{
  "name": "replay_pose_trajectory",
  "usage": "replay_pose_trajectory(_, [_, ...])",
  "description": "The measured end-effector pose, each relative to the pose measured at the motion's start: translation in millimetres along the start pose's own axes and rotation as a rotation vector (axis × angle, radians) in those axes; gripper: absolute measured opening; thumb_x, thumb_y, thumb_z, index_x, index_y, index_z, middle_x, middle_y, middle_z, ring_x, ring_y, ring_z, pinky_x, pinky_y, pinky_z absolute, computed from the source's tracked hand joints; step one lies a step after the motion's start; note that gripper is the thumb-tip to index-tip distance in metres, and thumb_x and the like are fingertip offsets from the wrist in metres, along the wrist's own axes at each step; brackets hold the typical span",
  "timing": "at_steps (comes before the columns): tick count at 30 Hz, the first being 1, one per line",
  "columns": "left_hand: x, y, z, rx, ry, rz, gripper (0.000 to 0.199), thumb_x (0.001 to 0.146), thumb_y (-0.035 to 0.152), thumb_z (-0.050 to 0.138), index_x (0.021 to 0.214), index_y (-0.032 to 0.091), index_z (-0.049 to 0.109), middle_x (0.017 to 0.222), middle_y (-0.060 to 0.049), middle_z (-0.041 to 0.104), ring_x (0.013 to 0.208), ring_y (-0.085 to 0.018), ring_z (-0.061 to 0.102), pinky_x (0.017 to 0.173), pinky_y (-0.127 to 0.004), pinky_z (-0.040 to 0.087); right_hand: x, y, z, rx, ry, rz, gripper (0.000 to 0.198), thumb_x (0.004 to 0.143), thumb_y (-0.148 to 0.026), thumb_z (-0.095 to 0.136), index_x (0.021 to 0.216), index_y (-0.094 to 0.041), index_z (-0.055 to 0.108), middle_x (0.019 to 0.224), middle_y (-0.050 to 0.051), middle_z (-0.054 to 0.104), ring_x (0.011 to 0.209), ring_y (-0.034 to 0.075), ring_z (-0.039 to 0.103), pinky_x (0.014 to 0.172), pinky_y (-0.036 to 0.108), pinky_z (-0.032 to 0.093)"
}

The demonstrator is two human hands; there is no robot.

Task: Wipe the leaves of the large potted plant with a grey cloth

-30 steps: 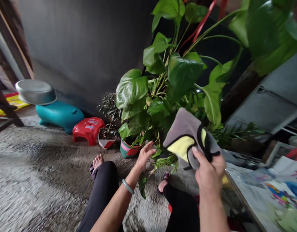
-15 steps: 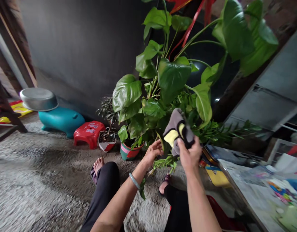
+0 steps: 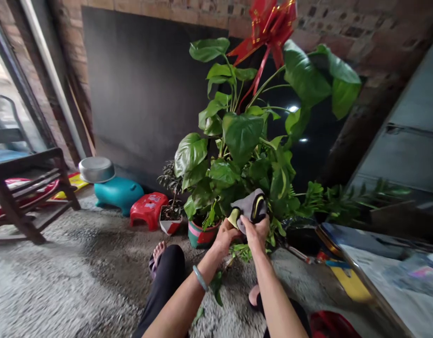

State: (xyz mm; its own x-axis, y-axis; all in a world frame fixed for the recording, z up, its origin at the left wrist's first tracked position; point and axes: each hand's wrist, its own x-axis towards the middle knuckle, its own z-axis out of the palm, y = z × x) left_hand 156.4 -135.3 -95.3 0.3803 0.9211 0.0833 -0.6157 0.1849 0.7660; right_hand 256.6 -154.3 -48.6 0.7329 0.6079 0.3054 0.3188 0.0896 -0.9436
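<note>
A grey cloth (image 3: 247, 205) with yellow and black parts is bunched up between both hands, in front of the big leafy plant (image 3: 242, 136). My right hand (image 3: 257, 233) grips it from below, with the thumb pressed on the fabric. At its left, yellow end, my left hand (image 3: 225, 238) pinches the cloth; part of those fingers is hidden. A bracelet (image 3: 200, 278) circles my left wrist. Just behind the hands stands the green and pink plant pot (image 3: 198, 236). Cut greenery (image 3: 217, 287) hangs or lies below my forearms.
To the left stand a small potted shrub (image 3: 171, 212), a red stool (image 3: 148, 210), a teal animal-shaped seat (image 3: 118, 195) with a metal basin (image 3: 96, 170), and a wooden chair (image 3: 29, 197). A table (image 3: 389, 281) borders the right. A red bow (image 3: 269, 30) tops the plant.
My left hand has come up and taken hold of the cloth, which my right hand has brought lower and closer to it. The view has tilted up, showing more brick wall.
</note>
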Motion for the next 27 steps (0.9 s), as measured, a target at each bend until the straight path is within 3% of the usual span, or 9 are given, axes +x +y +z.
replay_pose_trajectory(3, [-5,0,-24,0.015,0.081,-0.027,0.060,0.052,0.014,0.071,0.112,0.018,0.071,0.103,-0.006,0.076,0.087,-0.020,0.069,0.076,-0.030,0.053,5,1,-17,0.010,-0.032,-0.043,0.056,0.051,-0.046,0.070,0.100,-0.020,0.062,0.099,0.014,0.076,0.094,0.035,0.071,0.089,0.048,0.057])
replay_pose_trajectory(5, [-6,4,-45,0.023,0.246,-0.044,0.066,0.049,0.013,0.072,0.115,0.018,0.069,0.108,-0.009,0.076,0.091,-0.023,0.070,0.075,-0.030,0.052,6,-8,-35,-0.016,-0.004,-0.128,0.052,0.054,-0.045,0.069,0.100,-0.020,0.065,0.095,0.012,0.077,0.091,0.034,0.072,0.086,0.045,0.057])
replay_pose_trajectory(9, [7,30,-67,0.122,0.548,0.190,0.061,0.053,0.024,0.078,0.113,0.018,0.068,0.112,-0.013,0.074,0.096,-0.024,0.070,0.082,-0.033,0.053,8,-42,-56,-0.089,0.086,-0.348,0.053,0.068,-0.046,0.069,0.113,-0.017,0.067,0.101,0.013,0.078,0.097,0.033,0.072,0.086,0.041,0.056])
replay_pose_trajectory(13, [37,75,-58,0.234,0.508,0.462,0.065,0.058,0.027,0.082,0.121,0.022,0.067,0.128,-0.013,0.069,0.119,-0.027,0.065,0.099,-0.037,0.050,0,-43,-58,-0.288,-0.197,-0.325,0.052,0.065,-0.028,0.066,0.117,-0.019,0.069,0.098,0.013,0.079,0.094,0.033,0.074,0.085,0.041,0.057])
replay_pose_trajectory(15, [52,95,-49,0.273,0.483,0.455,0.062,0.058,0.025,0.084,0.118,0.022,0.069,0.125,-0.012,0.070,0.119,-0.026,0.064,0.099,-0.036,0.049,-8,-33,-63,-0.363,-0.359,-0.270,0.056,0.059,-0.018,0.064,0.114,-0.020,0.071,0.096,0.012,0.080,0.093,0.033,0.075,0.085,0.041,0.058])
replay_pose_trajectory(18, [66,119,-36,0.337,0.393,0.368,0.042,0.058,0.029,0.085,0.096,0.018,0.073,0.100,-0.008,0.074,0.095,-0.021,0.068,0.086,-0.031,0.052,-16,-34,-81,-0.289,-0.485,-0.266,0.050,0.059,-0.018,0.062,0.108,-0.022,0.072,0.094,0.009,0.081,0.090,0.030,0.076,0.082,0.037,0.059])
replay_pose_trajectory(22, [71,137,-17,0.345,0.324,0.348,0.031,0.058,0.036,0.085,0.072,0.018,0.064,0.073,0.000,0.067,0.067,-0.012,0.059,0.067,-0.025,0.049,1,-80,-95,-0.102,-0.314,-0.403,0.045,0.069,-0.029,0.066,0.114,-0.023,0.069,0.096,0.006,0.079,0.090,0.027,0.074,0.080,0.036,0.057])
replay_pose_trajectory(25, [68,143,-4,0.264,0.300,0.314,0.034,0.058,0.033,0.086,0.072,0.020,0.058,0.067,0.004,0.061,0.061,-0.011,0.057,0.069,-0.028,0.054,23,-111,-72,-0.076,-0.092,-0.497,0.049,0.070,-0.028,0.067,0.119,-0.022,0.066,0.102,0.008,0.078,0.094,0.029,0.073,0.084,0.038,0.057])
replay_pose_trajectory(27, [63,145,-2,0.241,0.309,0.257,0.033,0.062,0.031,0.085,0.075,0.021,0.057,0.065,0.005,0.060,0.060,-0.012,0.058,0.071,-0.032,0.057,30,-116,-49,-0.122,-0.066,-0.531,0.051,0.069,-0.020,0.065,0.119,-0.020,0.066,0.107,0.011,0.078,0.097,0.030,0.072,0.087,0.038,0.056])
